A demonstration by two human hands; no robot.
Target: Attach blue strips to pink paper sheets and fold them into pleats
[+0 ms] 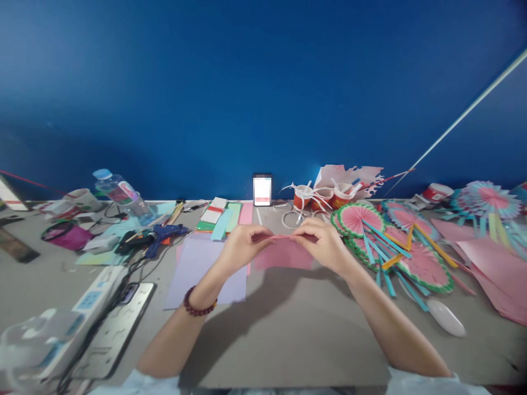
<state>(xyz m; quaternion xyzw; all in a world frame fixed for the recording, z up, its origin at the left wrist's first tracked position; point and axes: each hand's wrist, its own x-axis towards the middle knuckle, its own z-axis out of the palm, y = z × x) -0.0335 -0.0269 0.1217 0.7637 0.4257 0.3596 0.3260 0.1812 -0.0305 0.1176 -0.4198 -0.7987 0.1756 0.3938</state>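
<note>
A sheet of pink paper [284, 255] hangs between my two hands, its upper edge pinched and apparently folded over. My left hand [247, 241], with a dark bead bracelet on the wrist, grips the left end of that edge between thumb and fingers. At the right end, my right hand [320, 241] pinches the same edge. The paper is held above the grey table, and its lower part hangs towards me. Just left of it lies a lavender sheet [197, 269], partly behind my left forearm.
Paper fans [426, 263] with coloured strips lie to the right, near a white computer mouse [447, 318]. A lit phone [262, 190] stands at the wall. On the left are a blue glue gun [162, 236], a bottle [123, 195], a power strip [84, 310] and another phone [117, 329].
</note>
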